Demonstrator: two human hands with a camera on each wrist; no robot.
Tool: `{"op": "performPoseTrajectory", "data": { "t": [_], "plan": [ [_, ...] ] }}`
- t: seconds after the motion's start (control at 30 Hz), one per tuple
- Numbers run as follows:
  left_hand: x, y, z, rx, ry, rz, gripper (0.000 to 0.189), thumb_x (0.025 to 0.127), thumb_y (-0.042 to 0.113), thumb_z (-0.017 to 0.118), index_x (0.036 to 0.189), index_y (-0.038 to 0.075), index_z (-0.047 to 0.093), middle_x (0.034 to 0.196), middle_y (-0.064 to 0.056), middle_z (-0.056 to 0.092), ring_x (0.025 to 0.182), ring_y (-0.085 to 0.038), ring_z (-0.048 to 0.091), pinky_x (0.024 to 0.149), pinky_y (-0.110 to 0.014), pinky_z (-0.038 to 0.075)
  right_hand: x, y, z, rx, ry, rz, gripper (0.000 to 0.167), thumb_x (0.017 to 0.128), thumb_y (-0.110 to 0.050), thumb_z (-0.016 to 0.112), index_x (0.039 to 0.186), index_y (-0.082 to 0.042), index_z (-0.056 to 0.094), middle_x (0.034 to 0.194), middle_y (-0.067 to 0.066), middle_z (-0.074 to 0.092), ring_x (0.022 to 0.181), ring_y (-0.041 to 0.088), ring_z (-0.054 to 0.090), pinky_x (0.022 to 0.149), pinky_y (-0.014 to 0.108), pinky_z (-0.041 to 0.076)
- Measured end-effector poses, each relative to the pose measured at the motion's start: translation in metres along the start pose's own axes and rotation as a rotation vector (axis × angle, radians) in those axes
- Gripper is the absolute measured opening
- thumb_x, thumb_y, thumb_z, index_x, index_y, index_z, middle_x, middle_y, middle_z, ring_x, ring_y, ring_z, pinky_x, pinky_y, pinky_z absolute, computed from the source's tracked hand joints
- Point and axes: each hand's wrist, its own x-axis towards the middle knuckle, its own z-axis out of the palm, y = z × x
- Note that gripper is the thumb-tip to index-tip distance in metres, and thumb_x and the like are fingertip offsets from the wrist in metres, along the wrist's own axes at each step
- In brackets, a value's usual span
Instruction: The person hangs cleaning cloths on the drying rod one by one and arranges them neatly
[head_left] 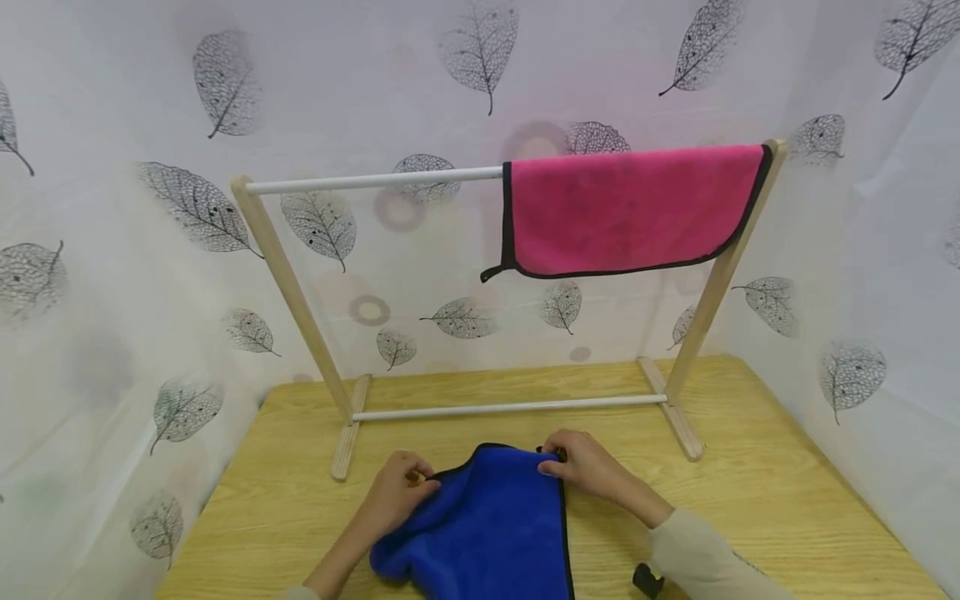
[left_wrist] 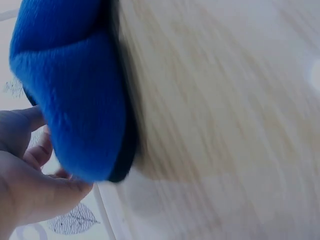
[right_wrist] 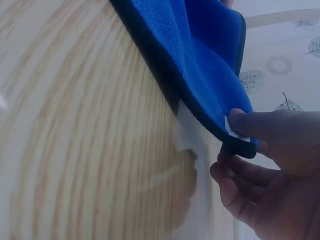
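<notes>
A person's left hand point(head_left: 397, 490) pinches the far edge of a black-bordered, plush blue cloth point(head_left: 495, 529), the right hand point(head_left: 588, 468) its far right corner, the cloth spanning between them, in front of and below a slim white upper rod point(head_left: 375, 181).

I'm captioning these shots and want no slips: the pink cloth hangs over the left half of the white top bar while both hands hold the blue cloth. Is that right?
Not quite: the head view shows the pink cloth over the right half of the white top bar. The left hand and right hand do hold the blue cloth.
</notes>
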Motion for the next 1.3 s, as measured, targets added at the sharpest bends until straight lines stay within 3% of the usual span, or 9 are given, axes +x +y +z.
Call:
{"op": "performPoseTrajectory", "data": {
  "t": [0.1,0.2,0.3,0.37,0.53,0.7,0.87,1.03,1.3],
  "plan": [
    [-0.001,-0.004,-0.006,-0.035,0.006,-0.026,0.015,0.088,0.013,0.082,0.088,0.014,0.067,0.12,-0.012,0.068,0.096,-0.025,0.068,0.083,-0.038,0.057,0.0,0.001,0.0,0.028,0.008,-0.006,0.011,0.095,-0.019,0.077,0.09,-0.016,0.067,0.078,-0.01,0.055,0.063,0.002,0.043,0.058,0.023,0.038],
    [-0.002,-0.006,-0.012,-0.078,-0.011,-0.066,0.015,0.091,0.015,0.08,0.09,0.013,0.065,0.127,-0.014,0.069,0.096,-0.027,0.071,0.081,-0.039,0.059,-0.001,0.002,0.001,0.053,0.015,-0.011,0.013,0.096,-0.018,0.076,0.089,-0.016,0.065,0.075,-0.012,0.051,0.062,0.001,0.041,0.058,0.023,0.037],
    [-0.002,-0.008,-0.017,-0.113,-0.016,-0.073,0.015,0.093,0.013,0.078,0.09,0.011,0.063,0.123,-0.013,0.071,0.105,-0.03,0.07,0.084,-0.038,0.059,-0.002,0.004,0.001,0.074,0.015,0.007,0.015,0.096,-0.018,0.076,0.089,-0.016,0.063,0.074,-0.012,0.051,0.062,0.001,0.041,0.058,0.023,0.038],
    [-0.001,-0.01,-0.021,-0.125,-0.015,-0.066,0.012,0.094,0.012,0.077,0.091,0.009,0.065,0.112,-0.009,0.073,0.106,-0.028,0.07,0.086,-0.035,0.059,-0.003,0.004,0.001,0.089,0.013,0.015,0.015,0.096,-0.019,0.076,0.089,-0.016,0.063,0.076,-0.011,0.052,0.062,0.002,0.042,0.059,0.023,0.039],
    [-0.001,-0.007,-0.031,-0.105,-0.009,-0.068,0.011,0.094,0.012,0.076,0.097,0.006,0.068,0.093,-0.001,0.068,0.097,-0.019,0.068,0.084,-0.031,0.057,-0.005,0.004,-0.001,0.107,0.016,0.018,0.015,0.096,-0.02,0.076,0.09,-0.016,0.063,0.078,-0.01,0.054,0.063,0.002,0.043,0.059,0.023,0.04],
    [-0.001,-0.004,-0.041,-0.1,0.002,-0.105,0.011,0.093,0.013,0.077,0.095,0.008,0.067,0.093,0.0,0.067,0.098,-0.016,0.065,0.086,-0.031,0.055,-0.006,0.004,-0.003,0.12,0.031,0.003,0.017,0.096,-0.02,0.077,0.089,-0.015,0.062,0.077,-0.01,0.052,0.063,0.002,0.042,0.058,0.023,0.039],
    [-0.001,-0.004,-0.051,-0.095,-0.007,-0.122,0.012,0.093,0.015,0.078,0.096,0.01,0.067,0.09,0.001,0.065,0.084,-0.012,0.059,0.075,-0.026,0.051,-0.006,0.002,-0.005,0.154,0.037,0.002,0.017,0.096,-0.021,0.077,0.09,-0.013,0.062,0.081,-0.008,0.055,0.068,0.003,0.046,0.061,0.023,0.041],
    [-0.002,-0.004,-0.061,-0.091,0.001,-0.129,0.014,0.093,0.017,0.079,0.098,0.007,0.069,0.087,0.001,0.064,0.076,-0.012,0.053,0.068,-0.024,0.046,-0.008,0.002,-0.006,0.269,0.033,0.022,0.014,0.094,-0.016,0.078,0.093,-0.011,0.064,0.09,-0.003,0.061,0.076,0.007,0.053,0.066,0.025,0.047],
    [-0.006,-0.011,-0.074,-0.053,-0.094,-0.088,0.019,0.096,0.018,0.076,0.106,0.002,0.073,0.098,-0.002,0.072,0.092,-0.017,0.066,0.077,-0.029,0.055,-0.009,0.006,-0.007,0.421,0.028,0.099,0.016,0.092,-0.012,0.079,0.101,-0.006,0.067,0.096,0.004,0.064,0.082,0.011,0.06,0.069,0.025,0.051]
  ]
}}
